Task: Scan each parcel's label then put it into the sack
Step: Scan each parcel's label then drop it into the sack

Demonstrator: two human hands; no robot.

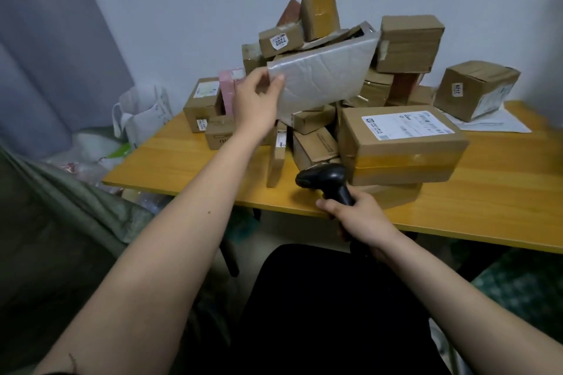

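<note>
The left hand (257,97) holds a white padded envelope (320,76) by its left edge, with the thumb on the near face and the other fingers behind it. The envelope is lifted and tilted in front of the pile of parcels (335,76), which stands on a yellow wooden table (457,210). The side of the envelope that faces the camera is plain, and I cannot see a label on it. The right hand (359,216) grips the handle of a black scanner (327,181), at the near edge of the table; the head of the scanner points to the left, just in front of the pile. At the front of the pile lies a big brown box (399,143) with a white label (408,125) on top, to the right of the scanner. To the left of the table, low and near the person, is the grey-green sack (70,201). Behind it, beside the left end of the table, stands a white bag (143,113).
</note>
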